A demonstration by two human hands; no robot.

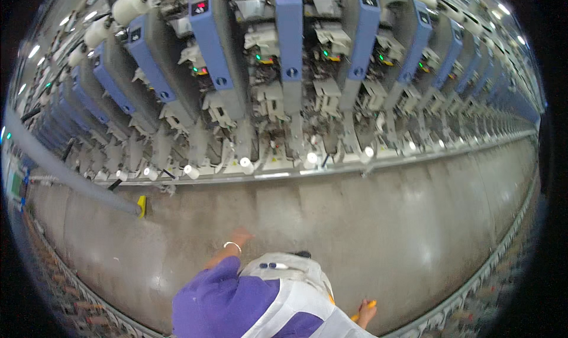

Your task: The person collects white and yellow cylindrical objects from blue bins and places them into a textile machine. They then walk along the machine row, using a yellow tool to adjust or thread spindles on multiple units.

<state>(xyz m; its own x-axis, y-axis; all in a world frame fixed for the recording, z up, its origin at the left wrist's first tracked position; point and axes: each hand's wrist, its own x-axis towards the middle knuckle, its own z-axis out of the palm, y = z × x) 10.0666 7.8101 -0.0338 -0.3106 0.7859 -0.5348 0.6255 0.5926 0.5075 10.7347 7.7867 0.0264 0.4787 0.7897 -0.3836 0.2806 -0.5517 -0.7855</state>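
Observation:
My left hand [242, 236], with a white band at the wrist, reaches forward over the floor. Motion smears its fingers, and I cannot make out anything in it. Low at the right, my right hand [366, 315] is closed around a slim yellow-orange object [371, 303] whose ends stick out on both sides; its kind does not show. Ahead of both hands runs a long row of yarn-winding units with blue front panels [290, 36]. White yarn bobbins [310, 160] stand along its lower edge, apart from my hands.
A grey pipe [77, 184] with a yellow end piece [142, 206] slants down at the left. The machine's metal rail [272, 176] borders the grey concrete floor [414, 220]. Another machine row curves behind me. Large white yarn cones [131, 7] sit at the upper left.

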